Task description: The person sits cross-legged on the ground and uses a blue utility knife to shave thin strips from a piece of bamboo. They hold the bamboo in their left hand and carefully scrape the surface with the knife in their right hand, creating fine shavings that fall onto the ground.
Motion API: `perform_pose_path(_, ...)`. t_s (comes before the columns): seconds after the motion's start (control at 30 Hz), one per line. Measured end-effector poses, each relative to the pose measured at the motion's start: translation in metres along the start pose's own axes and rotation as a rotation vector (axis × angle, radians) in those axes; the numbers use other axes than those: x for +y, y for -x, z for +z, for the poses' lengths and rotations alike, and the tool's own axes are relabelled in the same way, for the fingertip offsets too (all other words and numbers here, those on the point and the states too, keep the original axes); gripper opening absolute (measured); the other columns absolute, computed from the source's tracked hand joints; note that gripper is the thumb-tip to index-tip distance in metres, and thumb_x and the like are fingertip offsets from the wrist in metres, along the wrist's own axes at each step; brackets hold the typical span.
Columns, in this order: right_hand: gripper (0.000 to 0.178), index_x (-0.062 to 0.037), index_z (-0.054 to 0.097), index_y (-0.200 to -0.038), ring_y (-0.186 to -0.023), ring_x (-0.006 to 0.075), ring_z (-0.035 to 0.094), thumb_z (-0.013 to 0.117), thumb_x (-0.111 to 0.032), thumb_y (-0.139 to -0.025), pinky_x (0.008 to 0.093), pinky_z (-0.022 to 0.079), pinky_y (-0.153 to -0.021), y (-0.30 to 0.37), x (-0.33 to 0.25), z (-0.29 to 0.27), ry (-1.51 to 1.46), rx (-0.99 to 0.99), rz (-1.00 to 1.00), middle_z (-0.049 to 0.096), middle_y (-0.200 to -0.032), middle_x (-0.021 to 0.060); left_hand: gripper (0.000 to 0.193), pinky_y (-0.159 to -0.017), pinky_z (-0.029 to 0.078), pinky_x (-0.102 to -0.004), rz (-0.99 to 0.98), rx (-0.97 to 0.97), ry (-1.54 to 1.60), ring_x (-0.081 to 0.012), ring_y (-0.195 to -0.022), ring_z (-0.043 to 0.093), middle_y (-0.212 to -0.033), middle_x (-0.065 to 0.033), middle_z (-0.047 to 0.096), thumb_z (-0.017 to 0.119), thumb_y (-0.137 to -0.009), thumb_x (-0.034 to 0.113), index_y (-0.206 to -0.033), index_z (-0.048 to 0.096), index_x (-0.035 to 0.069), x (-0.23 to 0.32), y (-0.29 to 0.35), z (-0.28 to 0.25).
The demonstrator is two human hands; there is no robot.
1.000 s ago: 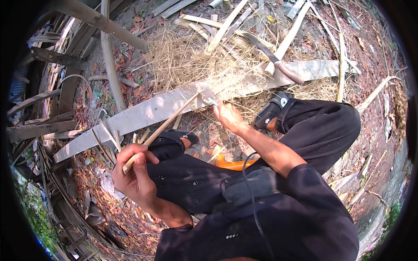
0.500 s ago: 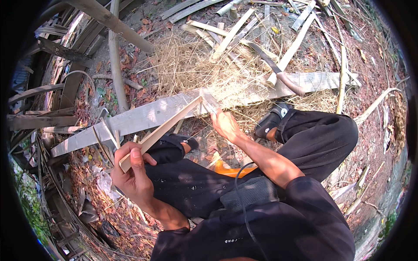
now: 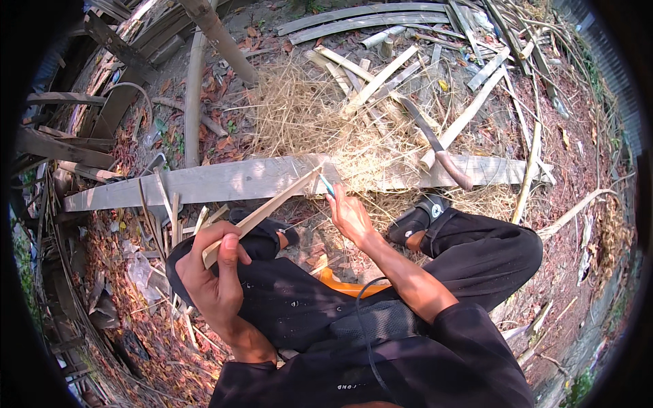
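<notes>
My left hand (image 3: pixel 219 268) is closed around the near end of a pale split bamboo strip (image 3: pixel 262 212). The strip slants up and away, its far tip over the grey plank (image 3: pixel 224 181). My right hand (image 3: pixel 352 219) grips a small knife (image 3: pixel 328 186), whose thin bluish-white length reaches to the strip's far end; its handle is mostly hidden in my fingers. Beyond the plank lies a heap of thin curly shavings (image 3: pixel 292 112). A large knife (image 3: pixel 430 136) with a brown wooden handle rests across the plank to the right.
Cut bamboo pieces (image 3: pixel 381 81) lie scattered beyond the shavings. Upright poles (image 3: pixel 194 102) stand at the left, near stacked wood. My bent legs (image 3: pixel 479 262) frame the work, with an orange object (image 3: pixel 350 285) between them. A dark cable (image 3: pixel 364 333) hangs over my lap.
The view has shifted, so the plank looks more level. My right hand and the small knife have turned, and its bluish part now shows at the strip's tip. Both grips stay closed.
</notes>
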State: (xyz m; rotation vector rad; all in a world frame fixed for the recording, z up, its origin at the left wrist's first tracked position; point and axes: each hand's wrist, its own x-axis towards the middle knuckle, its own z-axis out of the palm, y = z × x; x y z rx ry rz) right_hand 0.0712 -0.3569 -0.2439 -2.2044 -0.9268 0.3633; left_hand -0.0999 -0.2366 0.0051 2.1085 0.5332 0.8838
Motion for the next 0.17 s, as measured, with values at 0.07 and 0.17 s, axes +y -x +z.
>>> perform_pose_path(0.07, 0.024, -0.005, 0.045, -0.112, -0.07, 0.0476, 0.064, 0.044, -0.026, -0.102, 0.0563, 0.051, -0.064, 0.001, 0.016, 0.004, 0.083, -0.098, 0.128, 0.063, -0.071, 0.0278, 0.013, -0.05, 0.039, -0.0226, 0.044, -0.069, -0.006, -0.0102, -0.051, 0.055, -0.068, -0.0052, 0.063, 0.061, -0.096, 0.011, -0.093, 0.064, -0.002, 0.002, -0.002, -0.001)
perform_pose_path(0.17, 0.022, -0.0073, 0.044, -0.11, -0.07, 0.0504, 0.064, 0.044, -0.027, -0.102, 0.0599, 0.051, -0.066, 0.001, 0.045, 0.019, 0.172, -0.069, 0.151, 0.066, -0.075, 0.0277, 0.011, -0.052, 0.043, -0.0234, 0.077, -0.061, 0.007, -0.0117, -0.054, 0.058, -0.068, -0.0044, 0.063, 0.063, -0.095, 0.01, -0.094, 0.066, 0.0, 0.008, 0.0, 0.008)
